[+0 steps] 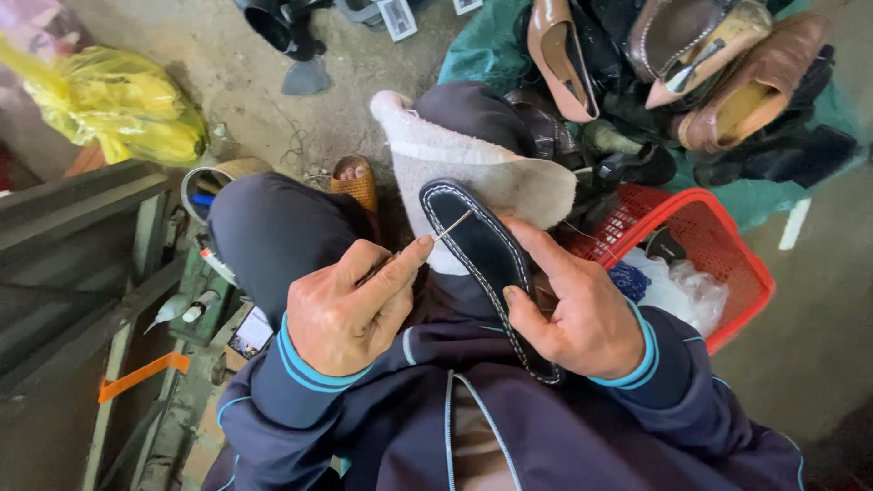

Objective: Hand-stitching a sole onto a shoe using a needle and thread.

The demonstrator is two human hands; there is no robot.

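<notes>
A dark shoe sole (pixel 486 264) with pale edge stitching is gripped by the left hand (pixel 582 314) over the lap, on a white cloth (pixel 473 168). A thin awl (pixel 452 225) is pinched in the right hand (pixel 350 309); its handle is hidden.

One view only: the head camera looked steeply down from the person's own head, close over the lap and both hands. It faced forward past the knees to the concrete floor (pixel 800 345), taking in a red basket (pixel 727 264) at right and a shoe pile (pixel 727 82) along the top edge.
</notes>
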